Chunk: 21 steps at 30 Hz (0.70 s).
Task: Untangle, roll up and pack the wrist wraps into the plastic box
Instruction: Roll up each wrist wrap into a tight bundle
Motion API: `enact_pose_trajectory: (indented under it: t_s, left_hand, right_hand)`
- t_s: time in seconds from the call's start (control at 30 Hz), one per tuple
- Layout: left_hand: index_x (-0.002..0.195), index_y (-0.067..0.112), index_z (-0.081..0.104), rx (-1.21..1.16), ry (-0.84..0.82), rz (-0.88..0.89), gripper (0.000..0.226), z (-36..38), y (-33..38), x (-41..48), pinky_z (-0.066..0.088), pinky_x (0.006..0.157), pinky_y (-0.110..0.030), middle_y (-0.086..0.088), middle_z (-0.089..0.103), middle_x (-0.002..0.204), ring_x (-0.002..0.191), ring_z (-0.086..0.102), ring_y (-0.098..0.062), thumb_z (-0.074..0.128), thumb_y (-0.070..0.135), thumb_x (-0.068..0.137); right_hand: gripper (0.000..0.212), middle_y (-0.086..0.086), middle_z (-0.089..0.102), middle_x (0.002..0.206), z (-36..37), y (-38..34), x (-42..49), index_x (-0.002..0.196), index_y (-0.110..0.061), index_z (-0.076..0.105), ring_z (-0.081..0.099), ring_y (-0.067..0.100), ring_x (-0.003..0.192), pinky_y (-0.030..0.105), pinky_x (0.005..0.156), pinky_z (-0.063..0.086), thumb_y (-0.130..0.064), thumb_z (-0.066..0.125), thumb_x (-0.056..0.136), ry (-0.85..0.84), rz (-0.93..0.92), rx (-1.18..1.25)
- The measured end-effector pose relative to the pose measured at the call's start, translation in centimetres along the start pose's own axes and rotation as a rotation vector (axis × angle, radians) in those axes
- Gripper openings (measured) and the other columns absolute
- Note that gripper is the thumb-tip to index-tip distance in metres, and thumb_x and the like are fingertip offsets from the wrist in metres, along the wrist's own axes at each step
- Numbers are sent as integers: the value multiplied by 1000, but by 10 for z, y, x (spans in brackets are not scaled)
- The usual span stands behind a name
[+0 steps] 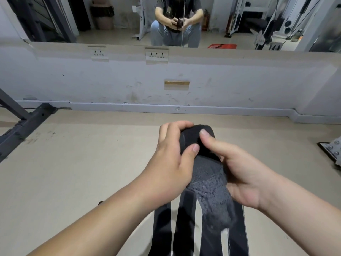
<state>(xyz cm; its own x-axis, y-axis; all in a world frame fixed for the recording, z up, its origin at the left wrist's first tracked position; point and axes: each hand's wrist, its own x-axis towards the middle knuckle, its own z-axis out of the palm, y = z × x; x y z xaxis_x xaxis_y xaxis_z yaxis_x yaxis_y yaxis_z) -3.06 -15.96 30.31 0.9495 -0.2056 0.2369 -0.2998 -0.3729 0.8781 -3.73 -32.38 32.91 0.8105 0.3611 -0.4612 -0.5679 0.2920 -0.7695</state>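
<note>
Black wrist wrap (fuzzy grey patch), half rolled, pinched by left hand and right hand.

No text, brand or number can be read, white markings on a red object reflected in the mirror too blurred to make out, black wrist wrap bearing only plain white stripes, wall socket plates carrying no legible lettering.

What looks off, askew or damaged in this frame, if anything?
Nothing spilled. The wrist wrap in the left hand and right hand is only partly rolled; its grey fuzzy patch looks frayed, and loose strap tails hang below. No plastic box in view.
</note>
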Motion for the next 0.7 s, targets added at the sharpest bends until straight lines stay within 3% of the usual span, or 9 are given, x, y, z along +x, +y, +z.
enact_pose_trajectory:
  t_s: [0.07, 0.13, 0.23, 0.3, 0.37, 0.47, 0.53, 0.57, 0.7]
  left_hand:
    - [131, 33, 49, 14, 0, 37, 39, 1, 0, -2, 45, 95, -14, 11, 47, 130, 117, 54, 4, 66, 17, 100]
    - [114, 39, 56, -116, 19, -43, 37, 0, 3, 0, 52, 93, -24, 11, 57, 124, 112, 61, -1, 71, 21, 87]
    - [92, 32, 65, -255, 50, -153, 18, -6, 4, 5, 50, 89, -22, 18, 67, 110, 106, 65, 1, 72, 30, 75]
    - [85, 25, 65, -238, 43, -163, 18, -11, 2, 8, 52, 94, -27, 13, 69, 110, 109, 66, -3, 77, 34, 75]
    - [106, 28, 66, -257, -14, -181, 33, -17, -1, 9, 56, 92, -27, 6, 67, 121, 114, 64, -3, 85, 28, 80]
    - [153, 34, 44, -328, -247, -257, 82, -27, -2, 8, 57, 100, -24, 16, 60, 140, 129, 58, 6, 85, 19, 84]
    - [151, 28, 51, -257, -404, -234, 67, -31, -2, 6, 53, 108, -30, 14, 69, 133, 126, 64, -1, 78, 10, 92]
    - [143, 26, 59, -228, -415, -223, 55, -31, -2, 6, 54, 105, -32, 10, 74, 127, 121, 69, -6, 75, 5, 95]
    - [126, 27, 66, -229, -192, -292, 39, -28, -3, 6, 61, 83, -27, 8, 78, 112, 103, 75, -10, 78, 10, 93]
  right_hand:
    - [34, 21, 78, 108, 0, 1, -1, 104, -10, 83, 78, 33, 92, 48, 87, 64, -39, 70, 92, 27, -31, -43]
    - [28, 24, 77, 107, -3, 3, 1, 111, -6, 79, 78, 34, 87, 46, 78, 65, -26, 70, 94, 77, -96, -92]
    - [26, 26, 76, 112, -10, 0, 2, 121, -9, 73, 76, 37, 92, 45, 79, 64, -8, 67, 96, 102, -188, -211]
    - [29, 23, 77, 113, -15, -2, 2, 120, -13, 75, 76, 35, 94, 40, 79, 64, -1, 67, 94, 76, -217, -296]
    - [29, 20, 78, 113, -19, -4, 1, 119, -13, 75, 77, 35, 98, 39, 84, 65, 1, 68, 94, 58, -247, -397]
    - [35, 16, 78, 116, -23, -6, 0, 124, -15, 73, 76, 37, 108, 46, 95, 62, 2, 72, 93, 15, -305, -586]
    - [42, 10, 79, 116, -21, -4, -1, 126, -18, 73, 76, 32, 108, 42, 95, 62, 5, 75, 91, -3, -323, -671]
    - [42, 9, 80, 114, -21, -3, -1, 125, -17, 73, 77, 30, 106, 39, 93, 63, 6, 77, 89, 11, -328, -666]
    - [31, 17, 80, 107, -22, -3, 3, 115, -8, 78, 78, 39, 99, 45, 90, 64, 3, 78, 86, 130, -286, -441]
